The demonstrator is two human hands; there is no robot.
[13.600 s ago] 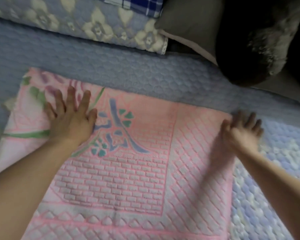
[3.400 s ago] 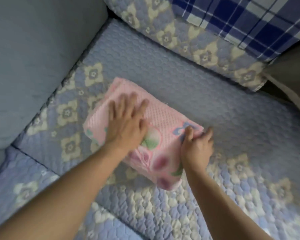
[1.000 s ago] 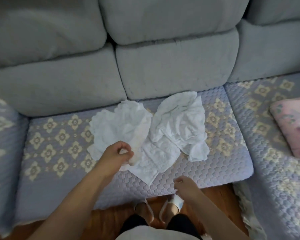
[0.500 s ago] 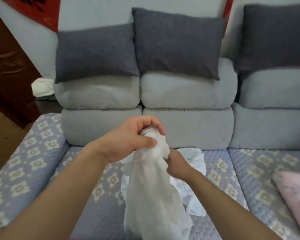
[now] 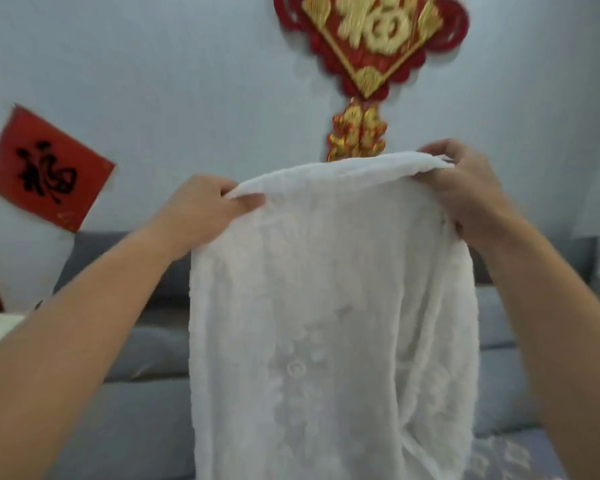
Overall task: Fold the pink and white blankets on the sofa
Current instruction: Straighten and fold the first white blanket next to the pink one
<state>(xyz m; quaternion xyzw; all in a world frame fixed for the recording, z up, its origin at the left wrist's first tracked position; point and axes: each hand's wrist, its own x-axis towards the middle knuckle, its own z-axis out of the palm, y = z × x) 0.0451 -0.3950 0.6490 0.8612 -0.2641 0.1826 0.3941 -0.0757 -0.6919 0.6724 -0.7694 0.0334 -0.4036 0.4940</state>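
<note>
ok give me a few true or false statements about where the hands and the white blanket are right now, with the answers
1. Both hands grip the top edge of the white blanket. True: the left hand and the right hand each hold it.
2. The blanket lies flat on the sofa. False: it hangs down in front of the grey sofa.
3. A red and gold knot ornament hangs on the wall above the blanket. True.
4. The right hand is lower than the left. False: it is higher.
5. The red paper sign is to the right of the blanket. False: it is on the left.
</note>
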